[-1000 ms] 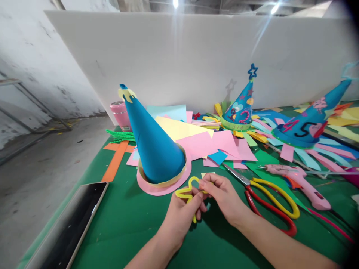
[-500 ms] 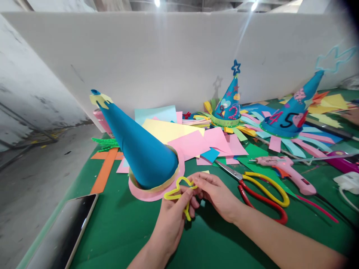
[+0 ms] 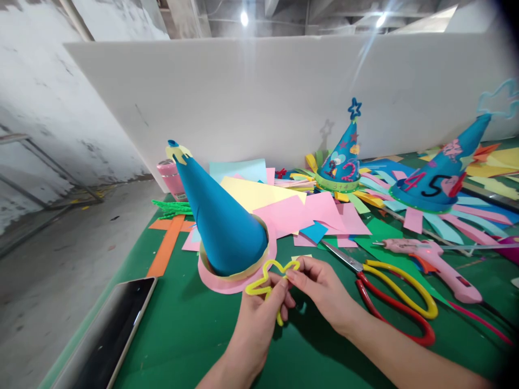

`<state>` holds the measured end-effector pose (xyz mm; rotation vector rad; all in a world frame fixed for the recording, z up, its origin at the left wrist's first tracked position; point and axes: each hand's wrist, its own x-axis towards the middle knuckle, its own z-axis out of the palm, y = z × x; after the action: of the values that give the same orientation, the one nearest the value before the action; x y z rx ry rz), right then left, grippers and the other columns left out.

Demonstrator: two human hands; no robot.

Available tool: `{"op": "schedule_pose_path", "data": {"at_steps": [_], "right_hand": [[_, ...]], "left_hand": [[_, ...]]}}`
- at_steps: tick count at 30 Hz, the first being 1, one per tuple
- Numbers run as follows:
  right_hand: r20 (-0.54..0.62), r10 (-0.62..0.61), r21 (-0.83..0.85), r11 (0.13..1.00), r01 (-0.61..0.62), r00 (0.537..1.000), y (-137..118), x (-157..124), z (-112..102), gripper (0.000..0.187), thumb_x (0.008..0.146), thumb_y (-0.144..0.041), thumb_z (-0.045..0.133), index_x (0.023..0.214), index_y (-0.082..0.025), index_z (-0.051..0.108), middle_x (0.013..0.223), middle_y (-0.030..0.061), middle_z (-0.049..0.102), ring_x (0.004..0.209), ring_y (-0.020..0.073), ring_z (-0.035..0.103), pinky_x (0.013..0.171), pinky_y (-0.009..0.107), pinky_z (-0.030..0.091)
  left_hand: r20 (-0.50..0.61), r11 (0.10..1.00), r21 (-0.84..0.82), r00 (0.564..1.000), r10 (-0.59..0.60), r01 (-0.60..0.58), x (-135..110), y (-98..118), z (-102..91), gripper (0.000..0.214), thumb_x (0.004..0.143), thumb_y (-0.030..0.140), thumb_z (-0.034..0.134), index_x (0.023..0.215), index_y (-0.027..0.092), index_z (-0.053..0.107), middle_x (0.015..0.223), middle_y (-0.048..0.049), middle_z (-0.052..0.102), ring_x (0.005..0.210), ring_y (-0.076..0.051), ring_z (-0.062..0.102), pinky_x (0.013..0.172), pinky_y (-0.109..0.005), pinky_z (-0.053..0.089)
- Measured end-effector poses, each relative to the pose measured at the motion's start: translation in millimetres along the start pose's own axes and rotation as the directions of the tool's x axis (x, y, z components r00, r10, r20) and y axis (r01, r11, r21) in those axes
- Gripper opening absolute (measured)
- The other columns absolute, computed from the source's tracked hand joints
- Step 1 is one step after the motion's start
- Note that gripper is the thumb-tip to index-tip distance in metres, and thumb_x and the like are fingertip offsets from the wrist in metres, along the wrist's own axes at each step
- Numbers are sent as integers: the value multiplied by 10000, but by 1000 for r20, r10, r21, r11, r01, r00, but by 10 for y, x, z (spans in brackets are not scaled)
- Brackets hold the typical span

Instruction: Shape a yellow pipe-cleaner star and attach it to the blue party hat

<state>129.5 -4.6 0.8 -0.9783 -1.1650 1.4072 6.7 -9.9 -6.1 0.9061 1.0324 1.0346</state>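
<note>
A yellow pipe cleaner (image 3: 257, 284), bent into a partly outlined shape with rounded lobes, is held between both hands above the green table. My left hand (image 3: 261, 319) pinches its lower part, and one end pokes out below the fingers. With thumb and fingertips, my right hand (image 3: 320, 289) grips the bent part on the right. Just behind my hands stands a plain blue paper cone hat (image 3: 227, 221) with a pink brim (image 3: 214, 282) and a pale yellow piece (image 3: 179, 155) round its tip.
Scissors (image 3: 360, 267) with red and yellow handles lie to the right, beside a pink glue gun (image 3: 441, 265). Two decorated cone hats (image 3: 339, 159) stand farther back. A phone (image 3: 109, 329) rests at the left edge. Pink paper sheets (image 3: 284, 213) and green pipe cleaners (image 3: 170, 209) lie behind.
The view has shifted, so everything sits farther right and slightly lower. My right fingers have bent the pipe cleaner's right part into a clearer pointed lobe. Both hands keep their grip.
</note>
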Motion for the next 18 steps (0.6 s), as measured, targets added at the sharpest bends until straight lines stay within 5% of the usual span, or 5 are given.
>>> {"op": "schedule_pose_path", "data": {"at_steps": [8, 18], "right_hand": [[112, 9, 32, 999, -13, 994, 13, -15, -44, 145, 793, -302, 545, 725, -175, 523, 497, -62, 533, 418, 95, 547, 431, 208, 415], [-9, 145, 216, 966, -139, 989, 48, -60, 61, 254, 739, -352, 586, 619, -184, 438, 390, -102, 448, 248, 66, 439, 261, 165, 363]], "left_hand": [[107, 989, -86, 988, -108, 117, -14, -5, 7, 208, 730, 268, 581, 577, 138, 527, 486, 16, 540, 409, -51, 413, 412, -171, 294], [141, 983, 161, 984, -109, 86, -57, -42, 74, 178, 698, 258, 579, 560, 146, 561, 478, 17, 536, 410, -71, 423, 416, -194, 313]]}}
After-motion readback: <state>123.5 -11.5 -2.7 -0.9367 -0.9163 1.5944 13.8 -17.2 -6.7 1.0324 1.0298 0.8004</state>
